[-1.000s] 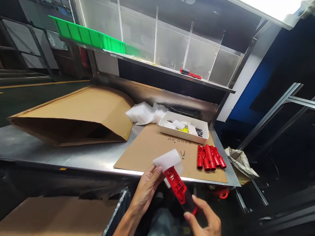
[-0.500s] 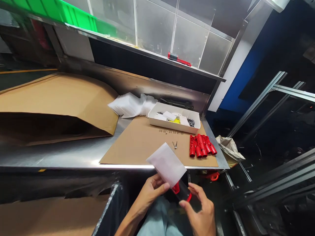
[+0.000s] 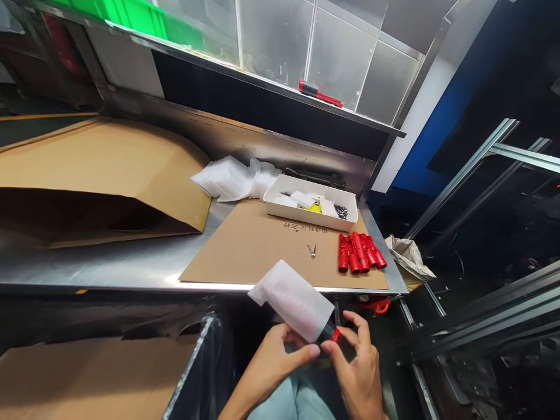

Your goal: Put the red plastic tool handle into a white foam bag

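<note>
We hold a red part (image 3: pixel 333 334) almost wholly sheathed in a white bag (image 3: pixel 292 300), below the near edge of the bench (image 3: pixel 109 268) and above our lap. Our left hand (image 3: pixel 275 357) pinches the bag's open end between thumb and fingers, seemingly to keep the mouth taut. Our right hand (image 3: pixel 359 364) pinches the part's exposed red-and-black end with its fingertips, likely to steady it inside the sleeve. The long axis runs diagonally: the covered end points up and left toward the bench, the bare end down and right toward us. On the cardboard (image 3: pixel 262 251) lie more red parts (image 3: pixel 359 253), well apart from our hands, beside a white tray (image 3: pixel 280 207).
</note>
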Demonstrator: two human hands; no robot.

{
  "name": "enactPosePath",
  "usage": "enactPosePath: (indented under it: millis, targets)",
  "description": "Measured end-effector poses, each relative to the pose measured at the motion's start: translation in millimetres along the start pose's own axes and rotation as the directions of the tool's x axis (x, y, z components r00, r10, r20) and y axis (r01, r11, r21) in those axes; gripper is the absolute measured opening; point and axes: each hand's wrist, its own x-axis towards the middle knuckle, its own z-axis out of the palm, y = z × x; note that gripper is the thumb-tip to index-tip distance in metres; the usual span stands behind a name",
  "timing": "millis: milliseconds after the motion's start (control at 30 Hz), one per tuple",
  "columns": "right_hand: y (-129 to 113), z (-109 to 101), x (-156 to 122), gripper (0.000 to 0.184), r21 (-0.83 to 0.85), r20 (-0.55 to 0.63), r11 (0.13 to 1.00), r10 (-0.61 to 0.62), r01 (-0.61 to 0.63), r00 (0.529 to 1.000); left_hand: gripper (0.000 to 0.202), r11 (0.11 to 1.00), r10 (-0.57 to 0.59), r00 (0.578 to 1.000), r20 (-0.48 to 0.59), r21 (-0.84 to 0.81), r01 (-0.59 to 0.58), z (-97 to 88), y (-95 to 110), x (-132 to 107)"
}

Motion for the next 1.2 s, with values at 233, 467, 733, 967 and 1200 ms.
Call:
enactPosePath:
  millis: [233, 467, 733, 967, 1200]
  targets:
    - [3, 5, -7, 0.055, -0.132, -0.055, 0.972, -0.203, 0.194, 0.978, 0.016, 0.856, -0.132, 0.961, -0.243, -0.517, -0.013, -6.8, -6, 3]
    - [-16, 9, 4, 0.055, -0.274, -0.079, 0.915, -0.329, 0.297, 0.941, 0.012, 0.602, -0.327, 0.927, -0.184, -0.796, 0.054, 31.4, -3, -3]
    - [-33, -12, 26, 0.026, -0.265, 0.153, 0.951, -0.121, 0.158, 0.981, 0.029, 0.361, -0.475, 0.879, -0.030, -0.918, 0.163, 32.2, -14, -19]
    - [-32, -4, 34, 0.019, -0.270, 0.343, 0.920, -0.182, 0.282, 0.922, 0.034, 0.243, -0.511, 0.854, 0.099, -0.936, 0.254, 30.5, -25, -33]
    - [-37, -5, 31, 0.025, -0.119, 0.588, 0.922, -0.234, 0.369, 0.774, 0.050, 0.095, -0.521, 0.797, 0.304, -0.908, 0.408, 21.5, -27, -38]
